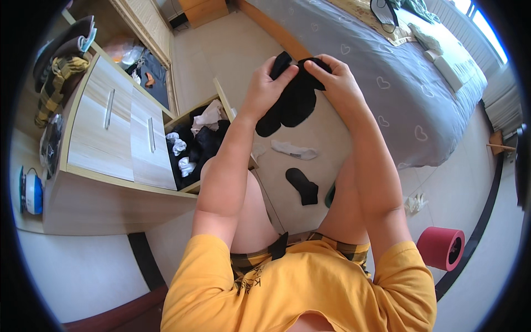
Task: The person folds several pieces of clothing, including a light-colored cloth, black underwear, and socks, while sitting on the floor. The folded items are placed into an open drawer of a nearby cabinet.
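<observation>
Both hands are raised in front of me, holding a pair of black socks (298, 103) by their upper ends, so the feet hang down. My left hand (268, 86) is closed on one cuff, thumb on top. My right hand (332, 77) pinches the other cuff close beside it. Below them on the floor lie a white sock (294, 150) and a single dark sock (302, 186). To the left, an open drawer (219, 91) holds a jumble of black and white clothing (206, 138).
A wooden cabinet (102, 122) with folded clothes on top stands on the left. The bed (359, 72) with a grey heart-patterned cover fills the upper right. A pink foam roller (434, 247) sits on the floor at the right. A blue and white object (34, 191) is at the far left.
</observation>
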{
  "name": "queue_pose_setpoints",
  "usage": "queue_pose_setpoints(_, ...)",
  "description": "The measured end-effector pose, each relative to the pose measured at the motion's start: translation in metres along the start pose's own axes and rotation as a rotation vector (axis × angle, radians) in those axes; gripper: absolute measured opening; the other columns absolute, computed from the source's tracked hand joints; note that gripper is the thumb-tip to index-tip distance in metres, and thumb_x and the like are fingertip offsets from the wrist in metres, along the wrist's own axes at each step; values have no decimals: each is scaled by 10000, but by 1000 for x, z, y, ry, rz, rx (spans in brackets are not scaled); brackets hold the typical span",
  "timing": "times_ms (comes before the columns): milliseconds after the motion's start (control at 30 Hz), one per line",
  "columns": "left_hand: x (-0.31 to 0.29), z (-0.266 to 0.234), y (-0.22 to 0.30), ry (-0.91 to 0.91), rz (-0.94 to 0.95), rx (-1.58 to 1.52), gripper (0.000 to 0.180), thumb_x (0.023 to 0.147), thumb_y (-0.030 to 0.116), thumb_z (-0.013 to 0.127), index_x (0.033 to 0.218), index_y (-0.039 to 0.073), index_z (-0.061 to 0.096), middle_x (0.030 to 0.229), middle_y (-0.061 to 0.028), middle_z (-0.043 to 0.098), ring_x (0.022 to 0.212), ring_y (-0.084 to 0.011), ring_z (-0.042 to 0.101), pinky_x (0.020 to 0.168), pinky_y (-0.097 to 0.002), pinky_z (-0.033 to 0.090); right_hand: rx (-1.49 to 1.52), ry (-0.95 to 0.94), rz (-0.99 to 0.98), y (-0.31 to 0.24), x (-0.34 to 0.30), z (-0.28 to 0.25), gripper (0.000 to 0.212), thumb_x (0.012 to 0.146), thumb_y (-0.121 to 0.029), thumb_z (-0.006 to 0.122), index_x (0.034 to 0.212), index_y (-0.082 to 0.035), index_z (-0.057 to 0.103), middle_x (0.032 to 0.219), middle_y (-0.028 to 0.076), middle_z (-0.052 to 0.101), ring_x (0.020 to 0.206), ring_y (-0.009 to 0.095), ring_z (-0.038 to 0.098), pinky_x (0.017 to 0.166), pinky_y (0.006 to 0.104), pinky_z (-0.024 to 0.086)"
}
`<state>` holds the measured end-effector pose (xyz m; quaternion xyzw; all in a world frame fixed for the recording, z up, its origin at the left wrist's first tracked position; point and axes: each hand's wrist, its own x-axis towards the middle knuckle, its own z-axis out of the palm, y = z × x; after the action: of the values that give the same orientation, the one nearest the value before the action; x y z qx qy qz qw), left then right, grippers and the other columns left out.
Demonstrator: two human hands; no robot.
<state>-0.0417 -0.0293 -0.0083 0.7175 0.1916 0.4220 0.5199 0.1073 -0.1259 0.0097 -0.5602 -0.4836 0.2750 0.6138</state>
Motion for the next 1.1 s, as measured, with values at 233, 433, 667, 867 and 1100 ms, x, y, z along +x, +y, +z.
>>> queue_pose_setpoints(233,8,-3,-9,229,-62,-449,149,914,173,611,962,34,632,849,-3,635,745,-87,585,687,-240,490,358,128,-48,-15,1,-13,168,870,-187,666,920,-32,624,773,-11,611,701,52,557,620,200,453)
queue_pose_setpoints(433,11,-4,-17,273,-57,-370,185,906,204,631,913,19,648,819,-13,635,718,-79,563,656,-234,475,363,-96,-132,-17,-4,-20,145,879,-128,642,984,-30,626,844,-15,622,758,51,575,673,195,470)
queue_pose_setpoints(667,0,13,3,75,-201,-419,282,911,274,623,985,3,639,844,-9,619,737,-70,553,659,-229,462,26,32,-192,-9,-5,3,142,865,-102,649,978,-16,646,849,-16,627,779,48,555,701,193,450)
queue_pose_setpoints(867,-3,14,1,-87,-104,-425,257,909,138,599,1123,-2,578,1044,-65,642,919,-155,615,845,-281,483,160,296,-275,2,6,7,190,844,-159,673,946,1,656,856,28,658,778,92,569,714,230,459)
queue_pose_setpoints(1100,10,-5,2,223,-127,-855,243,895,69,588,1133,30,566,1056,-85,642,949,-207,632,825,-339,525,41,32,49,7,3,4,318,809,-273,728,949,-2,636,844,27,641,780,78,569,707,215,447)
